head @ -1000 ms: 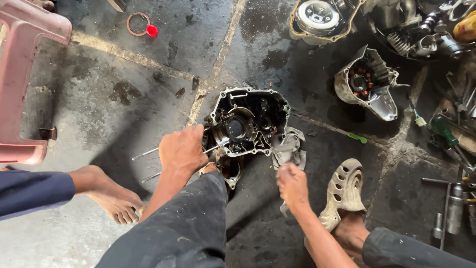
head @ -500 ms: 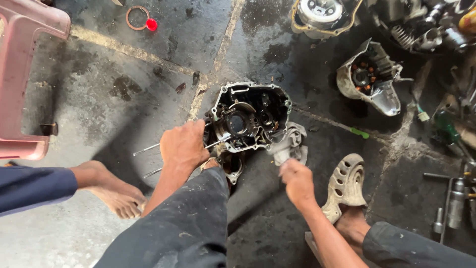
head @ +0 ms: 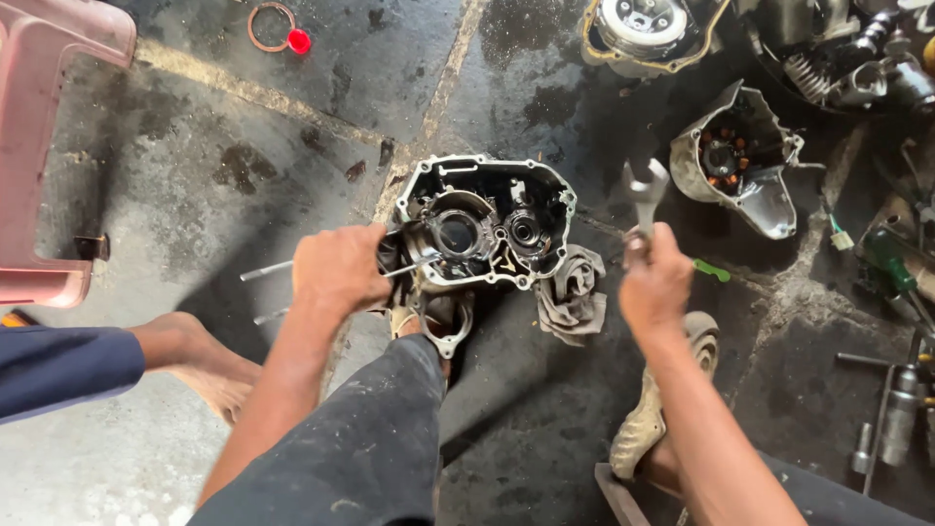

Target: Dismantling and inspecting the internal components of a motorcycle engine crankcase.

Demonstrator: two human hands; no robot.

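An open metal engine case (head: pixel 487 222) lies on the oily concrete floor, its inner bores facing up. My left hand (head: pixel 338 269) grips the case's left side, beside thin metal studs (head: pixel 265 271) that stick out to the left. My right hand (head: pixel 654 281) is raised to the right of the case and is closed around an open-ended spanner (head: pixel 644 193), jaws pointing up. A dirty grey rag (head: pixel 571 295) lies on the floor between the case and my right hand. My dark trouser leg (head: pixel 360 438) runs up to the case.
A pink plastic stool (head: pixel 44 146) stands at the left. An engine cover (head: pixel 735 170) and more engine parts (head: pixel 828 58) lie at the top right, tools (head: pixel 896 409) at the right. A red-tagged ring (head: pixel 278 27) lies at the top. A bare foot (head: pixel 200 360) rests at the left, a sandalled foot (head: pixel 662 409) at the right.
My right hand has risen from the floor beside the rag and moved right, now holding the spanner upright. My left hand has stayed on the case.
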